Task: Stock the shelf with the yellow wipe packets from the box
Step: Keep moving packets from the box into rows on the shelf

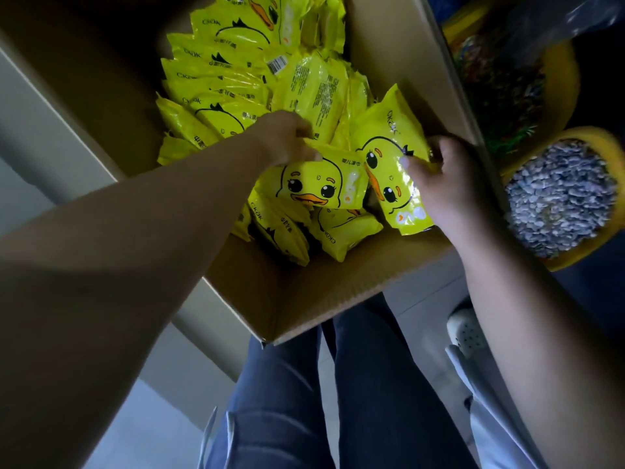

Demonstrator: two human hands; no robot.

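Note:
An open cardboard box (338,292) holds several yellow wipe packets printed with a duck face. My left hand (287,138) reaches into the box and pinches the top edge of one packet (321,184) lying face up. My right hand (443,177) grips another packet (389,164) that stands tilted against the box's right wall, thumb across its front. More packets (230,62) are stacked in rows toward the far end of the box.
To the right of the box stand yellow tubs, one filled with grey-white seeds (561,198) and another with dark mixed goods (500,82). My legs in blue jeans (338,401) are below the box, with a white shoe (468,330) on the pale floor.

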